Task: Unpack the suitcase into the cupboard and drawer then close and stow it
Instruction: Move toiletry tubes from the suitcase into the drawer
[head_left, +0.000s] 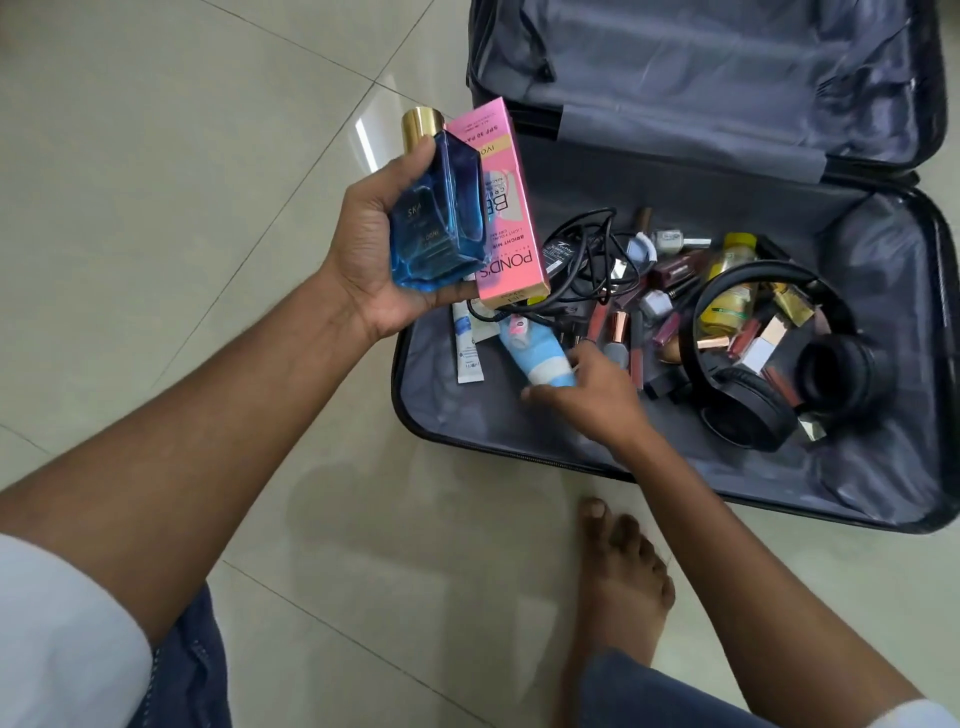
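Observation:
The dark suitcase (519, 457) lies open on the tiled floor, its grey-lined lid folded back at the top. My left hand (363, 260) holds a blue perfume bottle (441, 218) with a gold cap, together with a pink Pond's box (504, 208), above the suitcase's left edge. My right hand (587, 400) reaches into the suitcase and grips a light-blue and white tube (530, 353). Black headphones (769, 364), a black cable (587, 260), a yellow bottle (727, 291) and several lipsticks and nail polishes (649, 312) lie in the lower half.
A white tube (467, 353) lies at the suitcase's left wall. My bare foot (618, 587) stands on the floor just in front of the suitcase's near edge. Pale glossy tiles (208, 156) spread to the left.

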